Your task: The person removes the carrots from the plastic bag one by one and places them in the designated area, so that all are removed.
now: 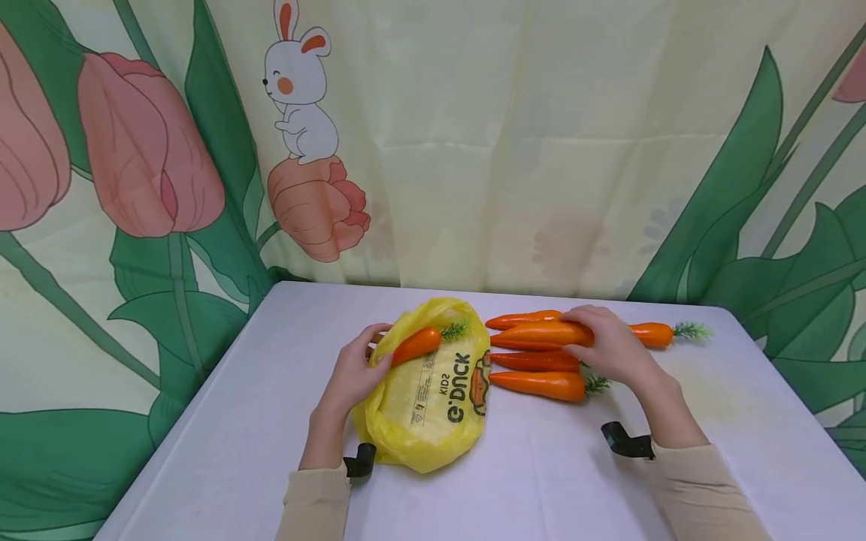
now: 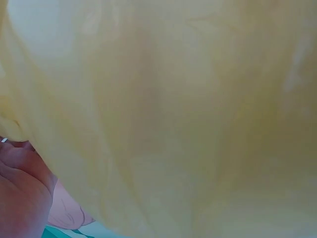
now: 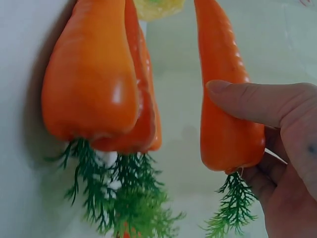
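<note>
A yellow plastic bag (image 1: 433, 443) with duck lettering lies with its mouth spread wide. My left hand (image 1: 355, 372) grips the bag's left rim, and a carrot (image 1: 417, 344) with green leaves lies in the mouth right beside the thumb. Bag film fills most of the left wrist view, hiding the fingertips. My right hand (image 1: 612, 346) holds an orange carrot (image 3: 225, 114), thumb on the near side and fingers behind, above the other carrots. Below it in the head view are a redder carrot (image 1: 534, 361) and an orange carrot (image 1: 541, 385), tips toward the bag.
Another carrot (image 1: 524, 319) lies behind the held one, and a carrot (image 1: 652, 334) with leaves shows right of the right hand. All rest on a white table (image 1: 541, 481). A printed curtain (image 1: 460, 150) hangs along the table's far edge.
</note>
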